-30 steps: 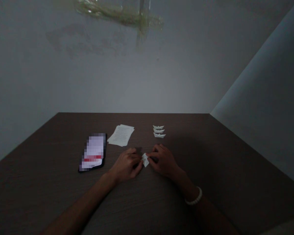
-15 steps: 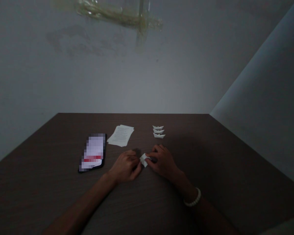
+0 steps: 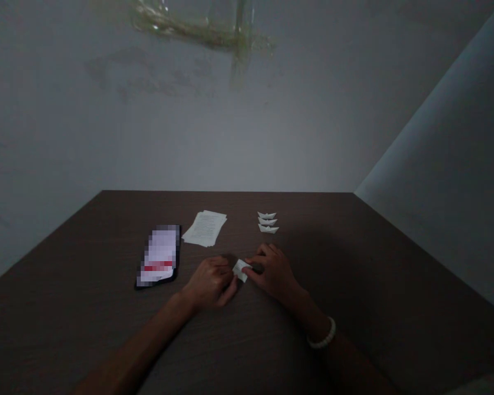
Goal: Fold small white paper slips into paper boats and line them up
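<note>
Between my two hands, low over the dark tabletop, is a small folded piece of white paper point(image 3: 241, 270), roughly square and turned on its corner. My left hand point(image 3: 212, 282) grips its left edge, thumb in front and fingers curled behind. On the opposite side my right hand point(image 3: 274, 272) pinches the right corner between thumb and index finger; a white beaded bracelet point(image 3: 324, 336) circles that wrist. Just beyond the right hand, three small white paper boats point(image 3: 268, 222) sit in a close row.
A stack of printed paper sheets point(image 3: 206, 228) lies beyond my left hand. Left of it rests a phone point(image 3: 160, 255) with its screen lit and blurred. The brown table point(image 3: 313, 206) meets a stained grey wall point(image 3: 304, 120) at the back.
The folded paper now looks flatter and more evenly square, where a raised fold showed before. Both hands keep nearly the same place; the whole view has shifted slightly.
</note>
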